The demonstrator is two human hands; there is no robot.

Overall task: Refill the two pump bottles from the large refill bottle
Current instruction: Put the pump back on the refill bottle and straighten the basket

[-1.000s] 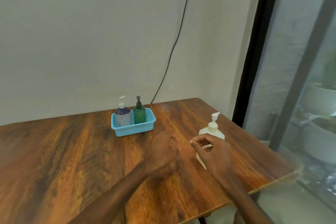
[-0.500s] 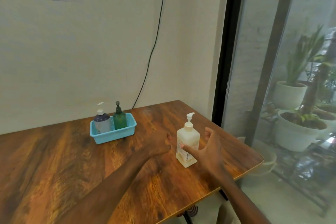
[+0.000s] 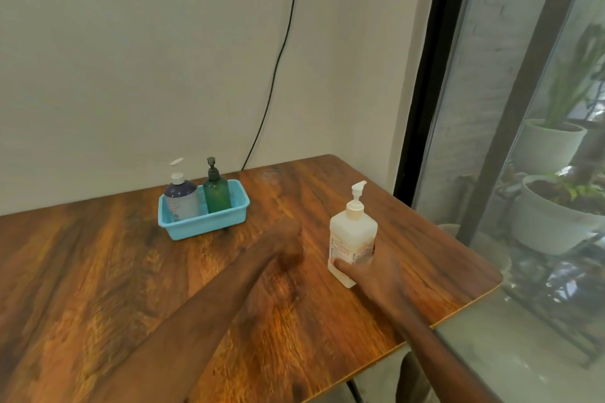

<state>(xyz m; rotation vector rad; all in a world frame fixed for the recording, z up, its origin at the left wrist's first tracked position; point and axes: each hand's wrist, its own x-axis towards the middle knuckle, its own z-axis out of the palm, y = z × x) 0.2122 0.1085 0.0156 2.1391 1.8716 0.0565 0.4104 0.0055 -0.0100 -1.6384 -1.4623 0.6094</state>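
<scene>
Presently grips the large refill bottle (image 3: 353, 235) with the right hand (image 3: 376, 271), low on the body: thumb laid across the front label, fingers curled round the far side and mostly hidden. Keeps the bottle upright on the desk (image 3: 98, 271), white pump head on top, at about 3 o'clock of the desk's middle and at 12 o'clock of the gripping palm. Rests the left hand (image 3: 288, 242) on the wood at 9 o'clock of the bottle, near it but apart; too blurred to tell whether those fingers are curled or straight. Well apart at 10 o'clock of the bottle: blue basket (image 3: 203, 226), holding the purple pump bottle (image 3: 181, 199) and, touching it at 3 o'clock, the green pump bottle (image 3: 216, 195), both upright.
</scene>
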